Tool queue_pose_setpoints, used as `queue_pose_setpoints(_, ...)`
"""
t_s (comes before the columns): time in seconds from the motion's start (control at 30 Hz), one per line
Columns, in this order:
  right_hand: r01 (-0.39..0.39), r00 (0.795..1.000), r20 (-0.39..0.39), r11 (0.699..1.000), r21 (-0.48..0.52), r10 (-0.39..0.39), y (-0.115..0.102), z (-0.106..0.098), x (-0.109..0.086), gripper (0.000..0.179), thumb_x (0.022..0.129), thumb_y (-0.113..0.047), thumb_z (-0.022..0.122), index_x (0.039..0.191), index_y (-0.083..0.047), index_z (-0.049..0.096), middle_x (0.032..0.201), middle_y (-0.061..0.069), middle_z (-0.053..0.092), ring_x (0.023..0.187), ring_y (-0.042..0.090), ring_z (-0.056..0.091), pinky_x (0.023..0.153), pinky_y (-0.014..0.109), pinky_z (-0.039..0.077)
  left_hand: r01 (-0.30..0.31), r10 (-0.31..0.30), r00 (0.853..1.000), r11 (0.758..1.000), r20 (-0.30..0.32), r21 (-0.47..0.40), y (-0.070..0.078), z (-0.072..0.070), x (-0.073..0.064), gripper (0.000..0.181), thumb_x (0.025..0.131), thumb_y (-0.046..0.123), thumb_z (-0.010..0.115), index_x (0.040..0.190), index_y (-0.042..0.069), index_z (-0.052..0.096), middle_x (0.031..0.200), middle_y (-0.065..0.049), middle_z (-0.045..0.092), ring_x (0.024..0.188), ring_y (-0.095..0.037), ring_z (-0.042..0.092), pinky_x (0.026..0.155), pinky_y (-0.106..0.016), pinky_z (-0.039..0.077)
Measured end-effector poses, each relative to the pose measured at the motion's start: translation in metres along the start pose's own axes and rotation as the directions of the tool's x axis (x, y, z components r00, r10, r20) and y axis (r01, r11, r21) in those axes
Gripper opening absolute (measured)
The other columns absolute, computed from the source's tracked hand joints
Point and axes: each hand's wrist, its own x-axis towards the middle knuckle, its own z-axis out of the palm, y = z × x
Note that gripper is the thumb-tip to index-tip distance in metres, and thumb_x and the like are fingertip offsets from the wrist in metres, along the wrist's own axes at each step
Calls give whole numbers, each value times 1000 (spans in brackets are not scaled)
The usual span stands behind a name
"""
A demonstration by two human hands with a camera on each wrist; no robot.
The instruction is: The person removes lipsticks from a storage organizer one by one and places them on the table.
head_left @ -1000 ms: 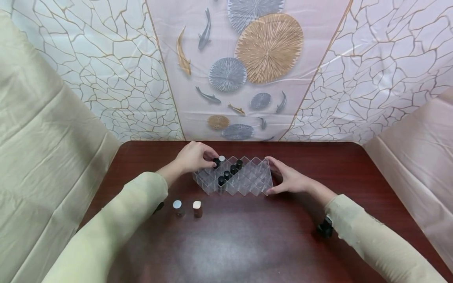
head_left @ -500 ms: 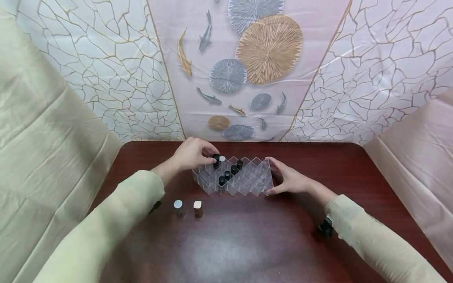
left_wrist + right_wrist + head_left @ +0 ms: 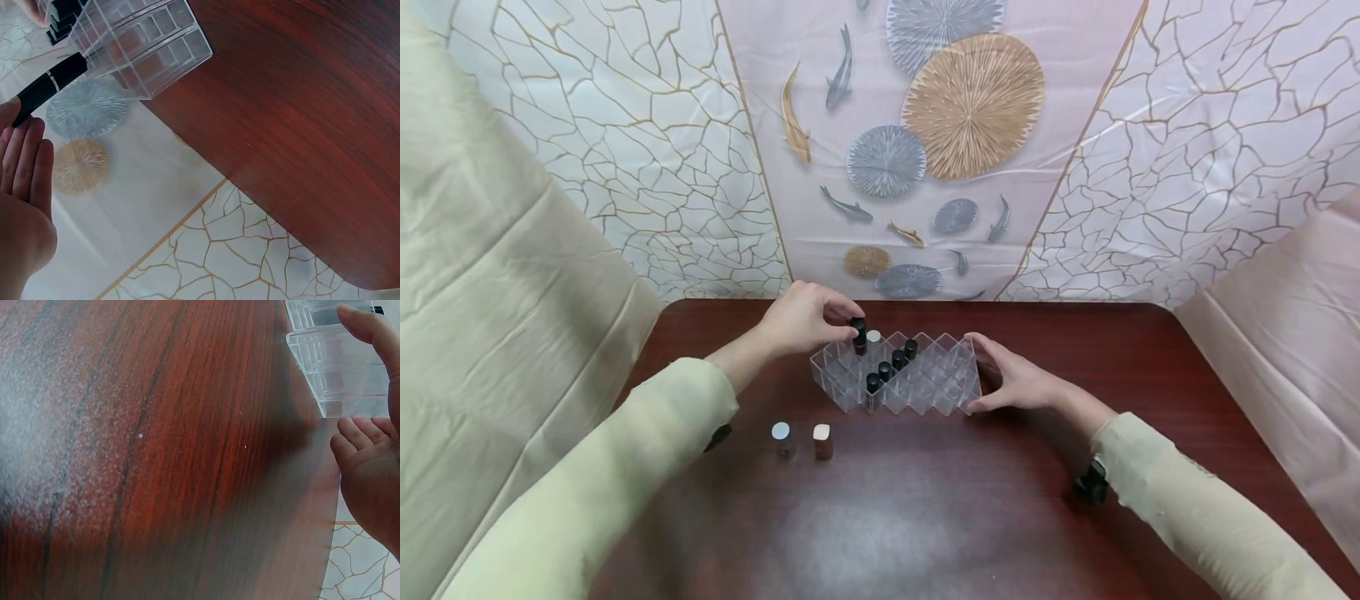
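Observation:
My left hand (image 3: pixel 801 319) pinches a black lipstick tube (image 3: pixel 859 335) upright over the left back part of a clear diamond-celled organizer (image 3: pixel 951 371). The left wrist view shows the lipstick tube (image 3: pixel 51 85) between thumb and fingertips, a silver band round it, its far end near the organizer's edge (image 3: pixel 156 50). Gripping the organizer's right end is my right hand (image 3: pixel 1018 379), thumb at the front corner and fingers at the back. Several black-capped tubes (image 3: pixel 884 372) stand in a diagonal row of cells. A white-capped tube (image 3: pixel 874 337) sits right beside the held one.
In front of the organizer, toward the left, a silver-capped tube (image 3: pixel 781 435) and a gold-capped tube (image 3: pixel 822 442) stand on the dark red wooden table (image 3: pixel 925 517). A patterned cloth (image 3: pixel 955 250) hangs behind the table's back edge, with beige drapes (image 3: pixel 512 292) at the sides.
The left hand has risen and drawn slightly back, lifting the black lipstick tube up from its cell so more of it shows. The right hand keeps its hold on the organizer's end.

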Motion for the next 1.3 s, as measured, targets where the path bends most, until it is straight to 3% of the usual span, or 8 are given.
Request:
queue_pose_setpoints(0.63, 4, 1000, 4, 1000, 5, -4, 0, 0, 1, 112, 78, -8, 97, 162, 4, 24, 163, 26, 39, 154, 44, 38, 124, 60, 29, -55, 56, 998, 998, 9, -33, 13, -9, -30, 24, 89, 16, 87, 113, 14, 85, 101, 5, 83, 90, -9, 78, 81, -35, 62)
queue_pose_setpoints(1.07, 8, 1000, 0, 1000, -6, -8, 0, 1, 1, 111, 78, -8, 97, 161, 5, 25, 162, 26, 41, 153, 44, 39, 124, 60, 28, -66, 73, 996, 987, 44, -145, 25, 2, -50, 23, 86, 11, 89, 109, 12, 85, 100, 2, 83, 89, -8, 79, 77, -23, 62)
queue_pose_setpoints(1.3, 5, 1000, -2, 1000, -21, -5, 0, 0, 1, 111, 77, -10, 98, 160, 5, 26, 162, 25, 41, 154, 43, 39, 124, 60, 28, -79, 89, 994, 986, 64, -150, 26, 12, -59, 21, 86, 11, 89, 106, 13, 85, 96, 4, 83, 89, -6, 79, 79, -26, 63)
